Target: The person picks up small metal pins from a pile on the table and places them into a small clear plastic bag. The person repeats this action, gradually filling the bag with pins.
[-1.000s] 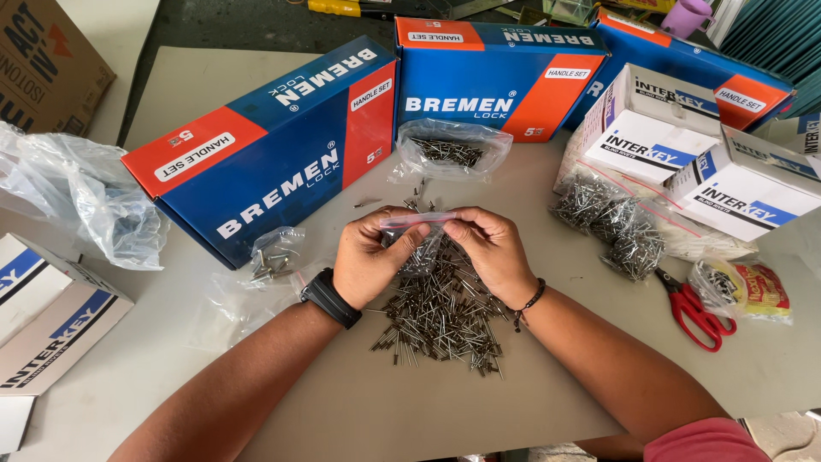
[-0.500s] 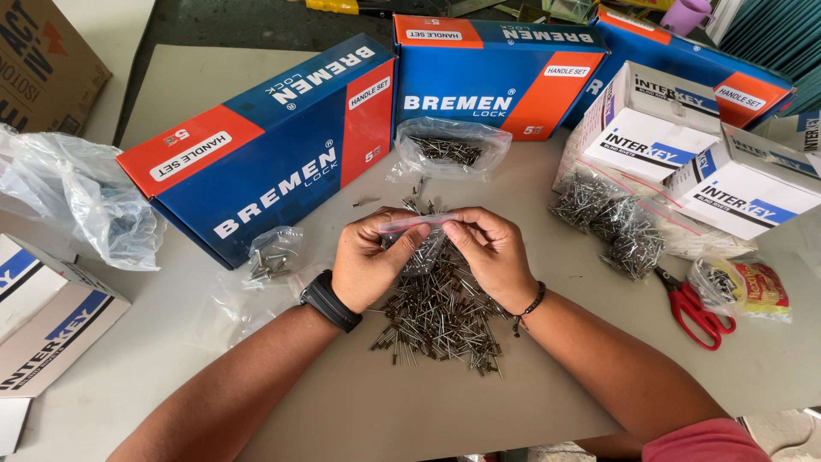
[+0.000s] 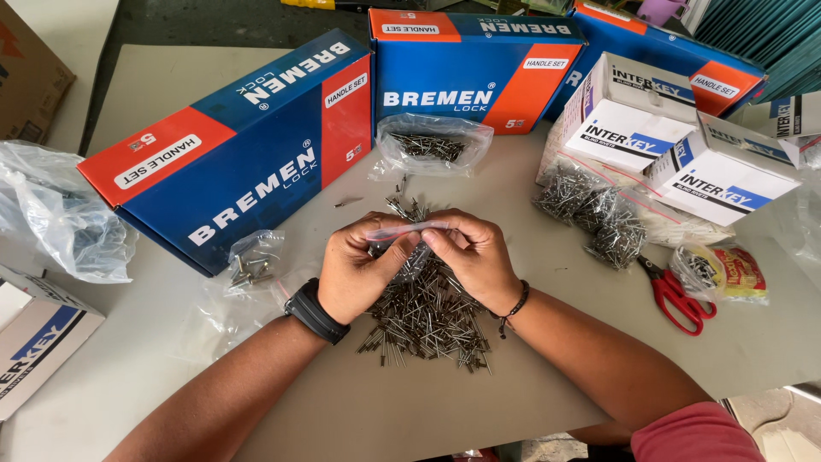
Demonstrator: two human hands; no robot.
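Observation:
My left hand [image 3: 357, 272] and my right hand [image 3: 472, 257] meet over the table and pinch the top strip of a small clear zip bag [image 3: 409, 233] between thumbs and fingers. The bag hangs between the hands with some metal rivets inside. Right under the hands lies a loose heap of grey rivets [image 3: 428, 321]. A black watch sits on my left wrist and a dark bead bracelet on my right.
Three long blue and red boxes [image 3: 248, 162] stand along the back. An open clear bag of rivets [image 3: 432, 145] lies behind the hands. White boxes [image 3: 667, 137], another rivet heap [image 3: 594, 210], red scissors [image 3: 671, 291] and a small yellow packet [image 3: 727, 272] are at the right. Crumpled plastic bags [image 3: 60, 218] lie left.
Both hands stay in place over the heap; the fingers shift slightly along the bag's top strip.

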